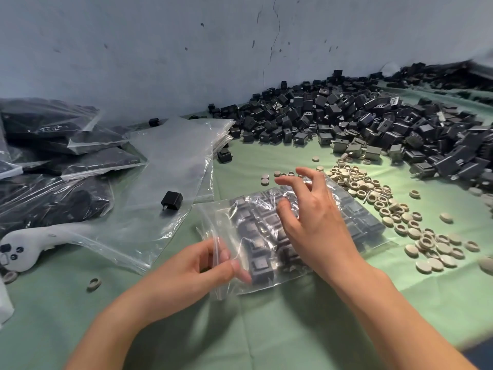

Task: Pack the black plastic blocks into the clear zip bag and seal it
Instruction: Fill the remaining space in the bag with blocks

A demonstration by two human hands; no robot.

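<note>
A clear zip bag (365, 225) lies flat on the green cloth in the middle, filled with rows of black plastic blocks (256, 231). My left hand (192, 265) pinches the bag's open left edge between thumb and fingers. My right hand (312, 217) hovers over the bag's top with its fingers spread and slightly bent, holding nothing. A big heap of loose black blocks (360, 121) fills the back right along the wall. One single black block (172, 200) lies on the empty bags to the left.
A stack of empty clear bags (170, 166) lies left of centre. Filled bags (61, 145) pile up at far left. Beige rings and discs (400, 214) are scattered right of the bag. A white controller (24, 249) rests at the left edge. Grey wall behind.
</note>
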